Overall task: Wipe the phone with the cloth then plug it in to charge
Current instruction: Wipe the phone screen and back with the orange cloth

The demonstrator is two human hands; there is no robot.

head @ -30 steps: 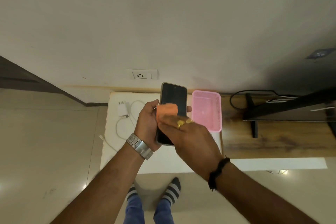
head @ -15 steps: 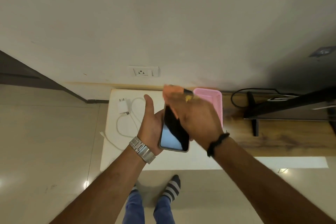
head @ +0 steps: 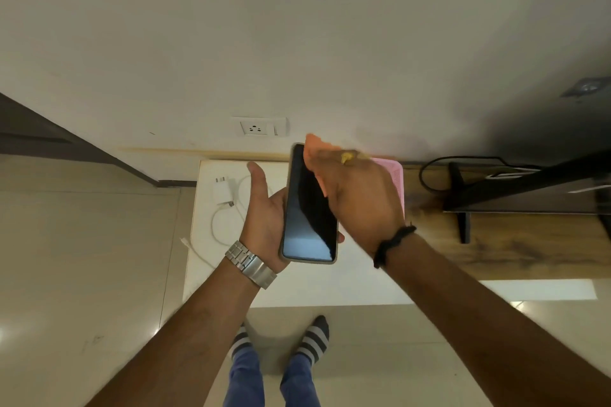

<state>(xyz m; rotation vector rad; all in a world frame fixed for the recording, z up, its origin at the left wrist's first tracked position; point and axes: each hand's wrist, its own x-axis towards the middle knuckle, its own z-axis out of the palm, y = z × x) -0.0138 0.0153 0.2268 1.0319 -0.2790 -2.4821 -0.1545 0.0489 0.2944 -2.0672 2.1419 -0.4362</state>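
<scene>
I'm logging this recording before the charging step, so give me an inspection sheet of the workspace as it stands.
Surface: white table against the wall, beside a wooden stand.
Job's things: phone, screen up, dark; orange cloth at its far end; charger lying on the table, unplugged.
Clutter: pink basket behind the right hand.
Hands: left hand cradles the phone from below, thumb straight; right hand holds the cloth against the screen.
Cables: white cable looped on the table, end hanging off the edge; black cable on the stand.
Surroundings: wall socket, nothing plugged in; tiled floor.
</scene>
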